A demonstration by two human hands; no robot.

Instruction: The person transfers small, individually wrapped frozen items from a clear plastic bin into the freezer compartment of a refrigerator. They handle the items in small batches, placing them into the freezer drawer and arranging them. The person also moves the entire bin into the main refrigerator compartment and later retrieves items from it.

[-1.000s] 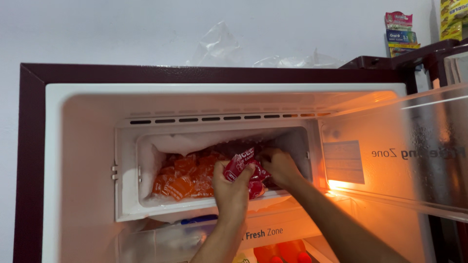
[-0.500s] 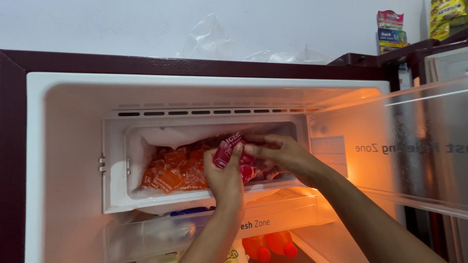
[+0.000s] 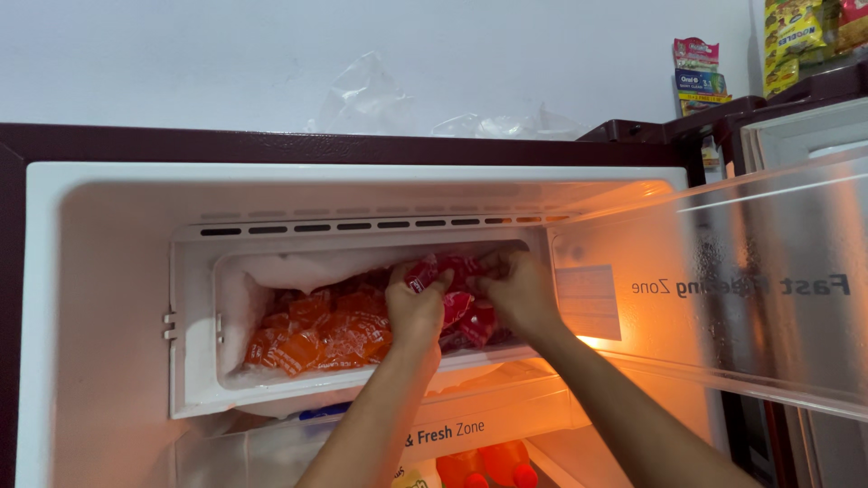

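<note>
**Freezer Box: Red Packet Handling**

Inside the freezer box (image 3: 194, 361), a red packet (image 3: 448, 271) is gripped by both hands, left hand (image 3: 416, 312) and right hand (image 3: 515, 294). Since half a second ago it has been pushed deeper, above the red pile. Orange packets (image 3: 316, 334) lie leftward; frost (image 3: 298, 267) lines the wall.

Frost (image 3: 298, 271) narrows the freezer box (image 3: 194, 316) opening at twelve and nine o'clock. Orange packets (image 3: 316, 330) fill its left floor, red packets (image 3: 466, 307) the right. Open air remains above the orange packets. A clear flap (image 3: 778, 298) stands open at three o'clock.
</note>
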